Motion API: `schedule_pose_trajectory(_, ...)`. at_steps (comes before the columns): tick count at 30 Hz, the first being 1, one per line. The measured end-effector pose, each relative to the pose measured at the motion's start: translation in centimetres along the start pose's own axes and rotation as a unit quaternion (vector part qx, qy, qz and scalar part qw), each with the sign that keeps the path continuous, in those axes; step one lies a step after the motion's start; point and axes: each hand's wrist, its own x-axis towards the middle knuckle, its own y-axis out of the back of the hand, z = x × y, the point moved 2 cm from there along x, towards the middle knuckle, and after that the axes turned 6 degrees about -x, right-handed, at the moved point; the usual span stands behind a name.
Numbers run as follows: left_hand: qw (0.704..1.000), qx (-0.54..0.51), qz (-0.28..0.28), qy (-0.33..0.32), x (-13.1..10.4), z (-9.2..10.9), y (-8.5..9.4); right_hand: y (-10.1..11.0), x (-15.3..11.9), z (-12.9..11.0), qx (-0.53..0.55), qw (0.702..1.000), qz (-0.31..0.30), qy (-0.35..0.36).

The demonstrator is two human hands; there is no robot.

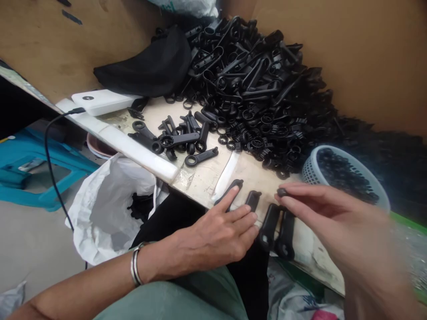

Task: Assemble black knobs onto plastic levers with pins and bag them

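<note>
My left hand (pixel 222 233) lies flat at the table's near edge, its fingers resting on a row of black plastic handle pieces (pixel 276 229), index fingertip on the leftmost one (pixel 230 189). My right hand (pixel 330 218) hovers just right of them and pinches a small black ring (pixel 282 192) between thumb and fingertips. A small grey basket (pixel 312 171) full of such rings stands right behind that hand.
A large heap of black handles and rings (pixel 260 84) fills the back of the table. Loose handles (pixel 182 140) lie mid-left. A white power bank (pixel 103 101) with cable, a black cloth (pixel 150 66), a white plastic bag (pixel 106 204) below the edge, cardboard walls behind.
</note>
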Motion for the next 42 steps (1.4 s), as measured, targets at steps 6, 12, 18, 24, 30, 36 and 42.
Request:
schedule_pose_trajectory(6, 1.000, -0.012, -0.013, 0.006, 0.2, -0.1, 0.0, -1.9, 0.1, -0.8, -0.252, 0.923, -0.041, 0.288)
schedule_pose_trajectory(12, 1.000, 0.006, 0.015, 0.002, 0.3, -0.1, 0.0, -2.7, 0.5, 0.0, -0.275, 0.913, -0.056, 0.296)
schedule_pose_trajectory(18, 1.000, 0.001, 0.006, 0.003, 0.0, -0.1, -0.2, -2.8, 0.7, -0.1, -0.286, 0.906, -0.086, 0.299)
schedule_pose_trajectory(24, 1.000, -0.003, -0.009, 0.000, 0.1, 0.0, -0.1, -2.9, 1.3, -0.6, -0.326, 0.876, -0.149, 0.322)
schedule_pose_trajectory(30, 1.000, -0.019, 0.006, -0.002, -0.1, -0.2, -0.8, -3.3, 1.1, -2.0, -0.380, 0.863, -0.177, 0.281)
schedule_pose_trajectory(36, 0.999, -0.024, 0.043, -0.006, -0.1, -0.3, -1.3, -3.8, 0.5, -1.6, -0.372, 0.883, -0.145, 0.247)
schedule_pose_trajectory(42, 0.998, -0.030, 0.055, -0.001, 0.0, -0.3, -1.1, -2.8, 0.9, -1.2, -0.336, 0.902, -0.142, 0.229)
